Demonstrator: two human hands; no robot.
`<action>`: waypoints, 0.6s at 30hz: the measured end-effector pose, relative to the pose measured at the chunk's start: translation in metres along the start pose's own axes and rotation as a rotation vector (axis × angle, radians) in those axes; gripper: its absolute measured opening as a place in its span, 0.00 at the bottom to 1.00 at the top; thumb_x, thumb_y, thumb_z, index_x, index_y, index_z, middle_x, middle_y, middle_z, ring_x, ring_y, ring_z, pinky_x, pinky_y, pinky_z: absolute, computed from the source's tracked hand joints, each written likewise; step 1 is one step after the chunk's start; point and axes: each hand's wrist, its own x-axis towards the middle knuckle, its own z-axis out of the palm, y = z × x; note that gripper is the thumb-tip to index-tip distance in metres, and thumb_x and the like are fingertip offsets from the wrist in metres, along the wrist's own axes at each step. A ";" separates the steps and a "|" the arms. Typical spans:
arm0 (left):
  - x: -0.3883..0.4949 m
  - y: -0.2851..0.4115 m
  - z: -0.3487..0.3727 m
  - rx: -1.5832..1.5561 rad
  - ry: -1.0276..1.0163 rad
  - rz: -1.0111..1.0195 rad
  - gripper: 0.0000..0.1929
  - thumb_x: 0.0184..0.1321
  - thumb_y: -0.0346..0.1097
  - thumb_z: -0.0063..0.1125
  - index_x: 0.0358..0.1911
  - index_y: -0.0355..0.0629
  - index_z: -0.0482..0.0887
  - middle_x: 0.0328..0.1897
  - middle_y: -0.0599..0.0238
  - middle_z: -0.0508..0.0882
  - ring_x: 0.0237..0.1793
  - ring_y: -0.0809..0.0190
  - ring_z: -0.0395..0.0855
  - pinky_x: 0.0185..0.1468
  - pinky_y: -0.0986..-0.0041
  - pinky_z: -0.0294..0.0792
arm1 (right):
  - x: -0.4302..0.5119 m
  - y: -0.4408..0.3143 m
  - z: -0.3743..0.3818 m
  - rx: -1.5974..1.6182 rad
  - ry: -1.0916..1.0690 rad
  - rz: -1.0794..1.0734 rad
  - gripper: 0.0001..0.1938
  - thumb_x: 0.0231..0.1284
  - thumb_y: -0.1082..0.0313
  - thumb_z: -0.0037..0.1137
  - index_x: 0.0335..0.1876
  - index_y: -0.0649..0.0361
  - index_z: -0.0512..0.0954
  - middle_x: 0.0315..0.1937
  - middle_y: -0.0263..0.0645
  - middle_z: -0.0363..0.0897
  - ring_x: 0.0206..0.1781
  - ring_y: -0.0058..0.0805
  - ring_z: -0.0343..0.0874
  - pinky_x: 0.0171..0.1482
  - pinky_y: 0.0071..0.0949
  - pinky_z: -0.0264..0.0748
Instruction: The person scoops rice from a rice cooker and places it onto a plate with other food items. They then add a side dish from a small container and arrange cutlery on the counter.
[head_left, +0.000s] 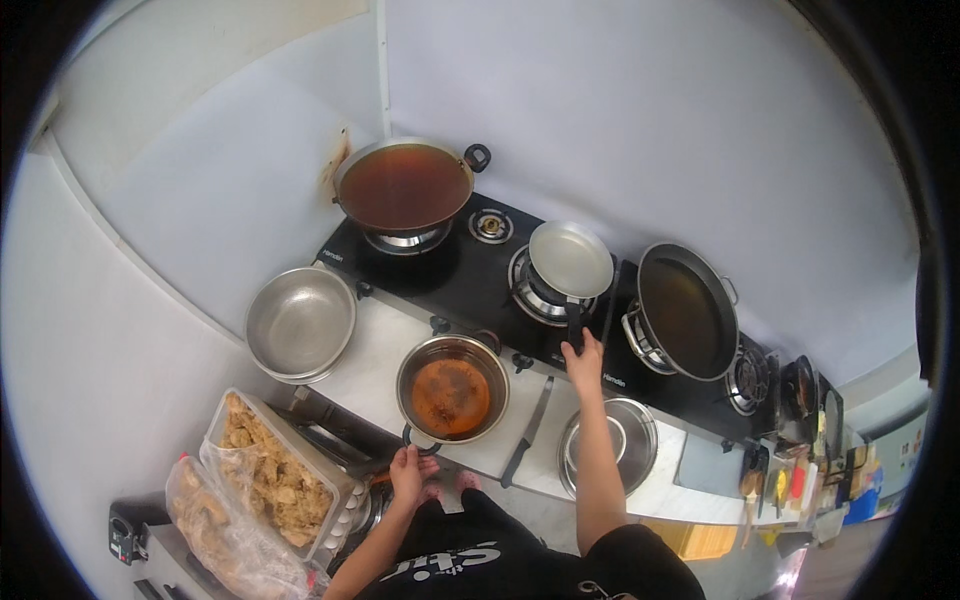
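Note:
My right hand (584, 364) grips the black handle of a light metal frying pan (571, 259), which is over a gas burner on the black stove. At the counter's front edge, my left hand (412, 474) is by the near loop handle of a steel pot (453, 388); its fingers are partly spread, and whether they touch the handle is unclear. Orange-red liquid with dark bits lies in that pot. Between the pot and a steel bowl (640, 457) lies a knife (529, 433) with a black handle. My right forearm hides part of the bowl.
A wide wok (405, 184) of reddish-brown liquid sits at the back left. A dark pan (686, 311) holds brownish liquid on the right. Steel bowls (301, 324) are stacked at left. Below them stands a plastic tub (274, 480) of light brown food, beside eggs and a plastic bag.

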 end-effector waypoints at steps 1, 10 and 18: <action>0.000 0.000 -0.002 -0.005 0.007 0.001 0.14 0.66 0.41 0.43 0.34 0.34 0.69 0.27 0.54 0.78 0.24 0.60 0.79 0.30 0.71 0.77 | -0.011 -0.009 -0.004 -0.180 0.152 -0.154 0.15 0.54 0.68 0.54 0.46 0.64 0.72 0.40 0.45 0.75 0.46 0.43 0.72 0.49 0.40 0.67; -0.002 -0.005 -0.019 -0.013 0.065 0.041 0.15 0.65 0.44 0.46 0.36 0.37 0.72 0.26 0.57 0.78 0.25 0.61 0.79 0.30 0.70 0.77 | -0.104 -0.005 0.082 -0.221 -0.296 0.388 0.14 0.59 0.63 0.48 0.44 0.67 0.71 0.43 0.57 0.73 0.50 0.48 0.72 0.51 0.42 0.68; 0.003 0.004 -0.030 -0.066 0.090 0.057 0.14 0.65 0.44 0.46 0.38 0.37 0.71 0.28 0.57 0.79 0.25 0.63 0.79 0.30 0.72 0.76 | -0.092 0.029 0.127 -0.310 -0.321 0.340 0.16 0.63 0.62 0.41 0.36 0.73 0.71 0.30 0.60 0.77 0.35 0.57 0.78 0.39 0.46 0.74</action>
